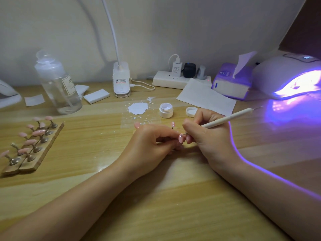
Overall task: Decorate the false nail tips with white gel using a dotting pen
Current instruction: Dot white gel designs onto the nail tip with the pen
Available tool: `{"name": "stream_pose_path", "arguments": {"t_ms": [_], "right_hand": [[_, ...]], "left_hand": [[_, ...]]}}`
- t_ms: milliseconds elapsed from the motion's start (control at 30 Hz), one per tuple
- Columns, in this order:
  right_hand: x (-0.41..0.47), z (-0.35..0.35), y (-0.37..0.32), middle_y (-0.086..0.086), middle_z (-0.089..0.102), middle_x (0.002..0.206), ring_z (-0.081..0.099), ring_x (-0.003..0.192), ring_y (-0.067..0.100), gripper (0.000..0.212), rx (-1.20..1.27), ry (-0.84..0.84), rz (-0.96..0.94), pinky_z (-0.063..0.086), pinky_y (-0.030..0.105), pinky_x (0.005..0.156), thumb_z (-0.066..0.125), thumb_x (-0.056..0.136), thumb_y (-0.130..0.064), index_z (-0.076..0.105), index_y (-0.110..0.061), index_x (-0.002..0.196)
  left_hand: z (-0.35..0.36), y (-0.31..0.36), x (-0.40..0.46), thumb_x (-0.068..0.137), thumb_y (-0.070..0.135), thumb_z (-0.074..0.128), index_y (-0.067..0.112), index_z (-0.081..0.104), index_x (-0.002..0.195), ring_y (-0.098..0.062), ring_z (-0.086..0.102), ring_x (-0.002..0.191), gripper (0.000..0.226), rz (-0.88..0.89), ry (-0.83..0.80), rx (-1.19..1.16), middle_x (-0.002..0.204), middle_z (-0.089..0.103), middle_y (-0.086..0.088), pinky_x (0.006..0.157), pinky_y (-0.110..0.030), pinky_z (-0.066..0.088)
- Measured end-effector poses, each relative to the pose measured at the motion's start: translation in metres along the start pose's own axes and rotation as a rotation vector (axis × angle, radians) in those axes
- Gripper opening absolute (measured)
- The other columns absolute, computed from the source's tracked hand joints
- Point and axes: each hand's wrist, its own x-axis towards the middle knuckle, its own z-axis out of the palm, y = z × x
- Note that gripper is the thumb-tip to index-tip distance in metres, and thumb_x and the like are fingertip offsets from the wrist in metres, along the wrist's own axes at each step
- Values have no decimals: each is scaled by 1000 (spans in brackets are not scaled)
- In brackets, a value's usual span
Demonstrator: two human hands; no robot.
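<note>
**Me:** Head view shows my wooden table (156, 197) first, because it is the biggest thing. Both my arms lie flat on it so my hands do not shake.

**You:** What is glowing on the far right?

**Me:** My nail lamp (284, 75). It shines purple light on the table. I think it is kept close so I can dry the gel fast.

**You:** And on the left?

**Me:** A clear bottle (57, 84) stands far left. Nearer to me is a wooden rack (40, 153) with pink nail tips (39, 132) standing up on little pegs, so nothing touches them.

**You:** Where is the white gel?

**Me:** In the little open gel pot (166, 110), past my hands. Its lid (191, 111) lies just beside it on the right. A white blob (138, 108) is spread on the table to the left of the pot.

**You:** What are your hands doing?

**Me:** My left hand (149, 145) has its fingers curled around one pink nail tip (180, 138), holding it up in the middle of the table. I hold it so it stays still. My right hand (210, 138) pinches the dotting pen (225, 119) like a pencil, tilted, with its thin metal point right at the top of that tip. I cannot tell if it is touching.

**You:** Is another tip nearby?

**Me:** Yes, one small tip on a peg (173, 125) stands just behind my fingers.
</note>
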Motion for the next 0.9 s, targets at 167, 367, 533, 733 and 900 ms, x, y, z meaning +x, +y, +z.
{"name": "stream_pose_path", "arguments": {"t_ms": [167,367,533,733,900], "right_hand": [[0,0,0,2,44,35,55,38,15,35,4,4,8,45,20,43,57,74,9,37,-8,51],[0,0,0,2,43,34,55,37,14,35,-10,10,4,44,19,41,56,73,10,36,-8,51],[1,0,0,1,44,34,55,37,14,36,-7,4,5,45,20,42,56,73,10,37,-9,50],[1,0,1,1,43,34,55,37,14,36,-5,11,9,45,19,43,55,73,10,36,-9,50],[1,1,1,1,43,34,54,37,14,35,-6,5,6,45,20,42,56,72,9,37,-9,49]], "left_hand": [[0,1,0,81,-2,65,10,73,85,-3,65,68,15,-2,0,-1,71,69,5,63,-14,50],[0,1,0,81,-1,65,9,73,85,-8,66,68,14,4,3,10,71,69,5,65,-19,53],[0,-1,0,81,-1,65,10,73,85,-10,66,68,15,1,3,16,72,70,1,64,-19,52],[0,-1,0,81,-2,65,10,73,85,-8,65,67,15,6,3,23,71,70,2,64,-18,52],[0,-1,0,81,-1,65,12,73,84,-7,64,66,16,12,4,23,70,70,2,64,-18,52]]}}
